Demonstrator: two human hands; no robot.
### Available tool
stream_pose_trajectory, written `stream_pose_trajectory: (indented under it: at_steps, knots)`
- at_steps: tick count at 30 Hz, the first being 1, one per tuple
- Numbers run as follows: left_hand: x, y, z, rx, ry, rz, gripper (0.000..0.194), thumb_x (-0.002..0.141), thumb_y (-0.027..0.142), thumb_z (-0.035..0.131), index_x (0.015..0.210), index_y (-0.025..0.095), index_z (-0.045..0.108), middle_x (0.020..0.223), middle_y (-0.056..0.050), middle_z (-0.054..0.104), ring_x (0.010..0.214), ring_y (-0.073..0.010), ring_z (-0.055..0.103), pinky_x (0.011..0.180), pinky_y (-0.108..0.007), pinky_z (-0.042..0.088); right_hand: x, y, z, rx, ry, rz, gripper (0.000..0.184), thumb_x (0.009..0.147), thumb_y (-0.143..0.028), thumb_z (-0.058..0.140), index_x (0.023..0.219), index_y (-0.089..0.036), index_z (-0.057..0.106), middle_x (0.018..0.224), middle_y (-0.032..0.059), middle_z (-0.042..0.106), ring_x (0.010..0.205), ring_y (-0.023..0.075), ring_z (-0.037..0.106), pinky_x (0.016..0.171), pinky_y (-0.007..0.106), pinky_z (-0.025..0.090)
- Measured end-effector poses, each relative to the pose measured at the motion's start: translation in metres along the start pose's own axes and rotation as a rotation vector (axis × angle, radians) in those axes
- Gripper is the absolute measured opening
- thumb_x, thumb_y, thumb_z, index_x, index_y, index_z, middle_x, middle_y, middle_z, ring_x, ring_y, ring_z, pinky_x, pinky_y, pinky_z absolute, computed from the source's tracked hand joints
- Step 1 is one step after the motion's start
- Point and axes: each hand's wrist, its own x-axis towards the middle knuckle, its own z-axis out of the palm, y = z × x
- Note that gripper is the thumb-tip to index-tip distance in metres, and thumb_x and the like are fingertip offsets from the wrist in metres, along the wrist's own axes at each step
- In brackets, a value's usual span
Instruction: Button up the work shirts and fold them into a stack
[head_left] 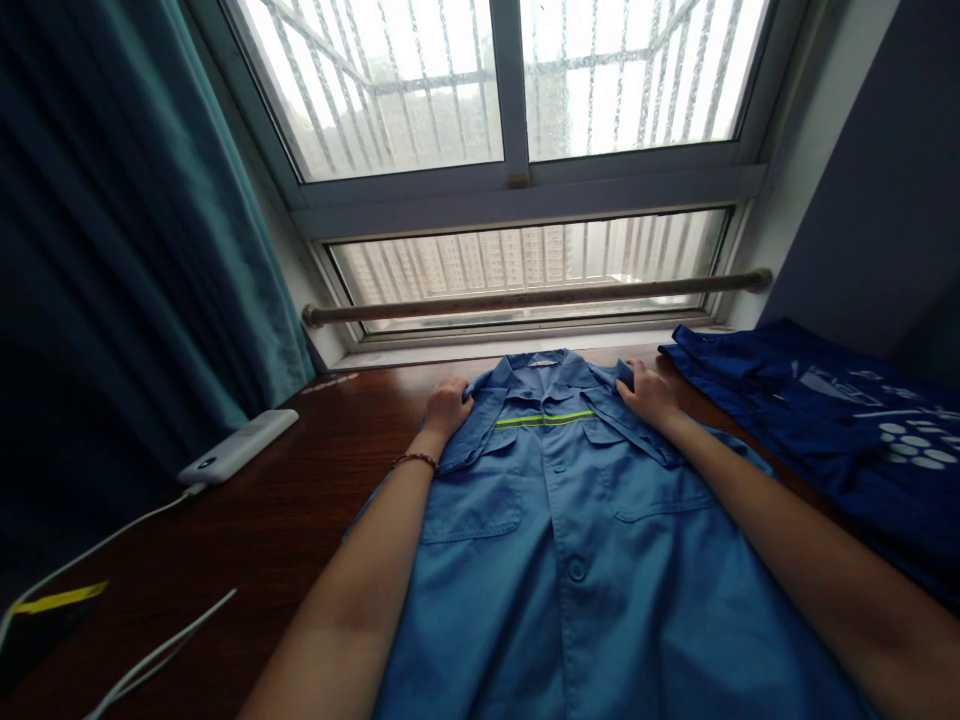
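Observation:
A blue button-up work shirt (540, 500) lies front side up on the wooden table, its collar toward the window. It has chest pockets and a yellow-green stripe across the chest. My left hand (448, 408) is closed on the shirt's left shoulder edge as I see it. On the opposite shoulder, my right hand (649, 394) pinches the cloth the same way. Both arms reach forward over the shirt, hiding parts of its sides. The front edges meet in the middle, with a button showing lower down.
A darker blue cloth (825, 410) with white print lies at the right. On the left are a white power bank (240, 447) with a cable, another white cable (169, 645) and a yellow-edged dark item (60, 600). A curtain (150, 200) hangs left; a rail (525, 298) crosses the window.

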Motion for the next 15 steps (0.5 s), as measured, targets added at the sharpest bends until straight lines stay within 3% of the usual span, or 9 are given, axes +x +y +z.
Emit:
stream_pose_trajectory:
  at_steps: [2,8,15]
  knots:
    - [0.0002,0.0012,0.0013,0.013,-0.024,0.028,0.016,0.074,0.019,0.047,0.086,0.016,0.057,0.088,-0.009,0.06,0.086,-0.0218,0.054,0.076,-0.031,0.043,-0.0015,-0.0017,0.0001,-0.037,0.0,-0.027,0.048,0.083,-0.041,0.042,0.121,-0.013,0.042,0.088,0.0154,0.062,0.081,0.0275,0.06,0.069,0.032,0.043]
    - [0.0002,0.0011,0.0048,0.029,-0.044,0.045,0.014,0.075,0.014,0.045,0.084,0.016,0.056,0.084,-0.009,0.06,0.083,-0.0212,0.055,0.075,-0.031,0.043,-0.0049,-0.0035,0.0012,-0.055,-0.02,-0.128,0.031,0.085,-0.03,0.041,0.112,-0.02,0.053,0.09,0.0107,0.062,0.083,0.0231,0.059,0.069,0.029,0.041]
    - [0.0007,0.0031,0.0022,0.018,-0.011,0.048,0.023,0.076,0.01,0.043,0.096,0.015,0.054,0.093,-0.01,0.059,0.089,-0.0213,0.054,0.08,-0.031,0.043,-0.0057,-0.0063,0.0029,0.012,0.077,-0.179,0.029,0.081,-0.015,0.044,0.109,-0.015,0.053,0.092,0.0104,0.06,0.086,0.0214,0.055,0.075,0.027,0.04]
